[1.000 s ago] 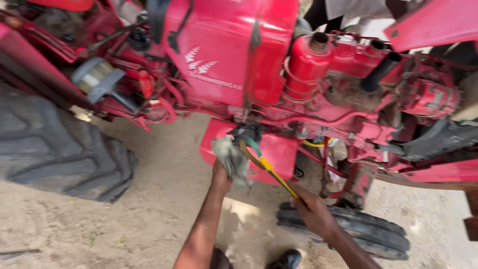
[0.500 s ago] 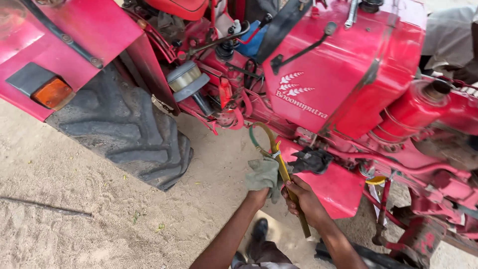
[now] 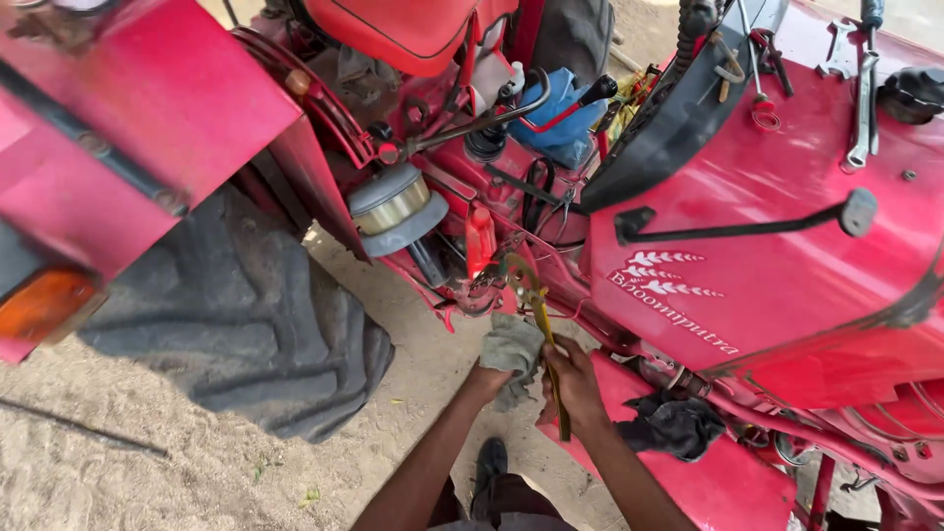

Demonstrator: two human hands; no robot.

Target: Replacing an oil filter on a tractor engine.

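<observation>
**Wrench and rag on the red tractor**

The right hand (image 3: 573,379) is closed around a yellow wrench (image 3: 539,324), whose head sits above the hand against the tractor (image 3: 787,265) fittings. Just left of it, the left hand (image 3: 506,356) is bunched into a grey rag (image 3: 511,346). A dark cloth (image 3: 674,425) lies right of the right hand. The big tyre (image 3: 246,324) is off to the left.

Both forearms extended forward, left hand (image 3: 509,346) bunched, right hand (image 3: 572,382) fisted
</observation>
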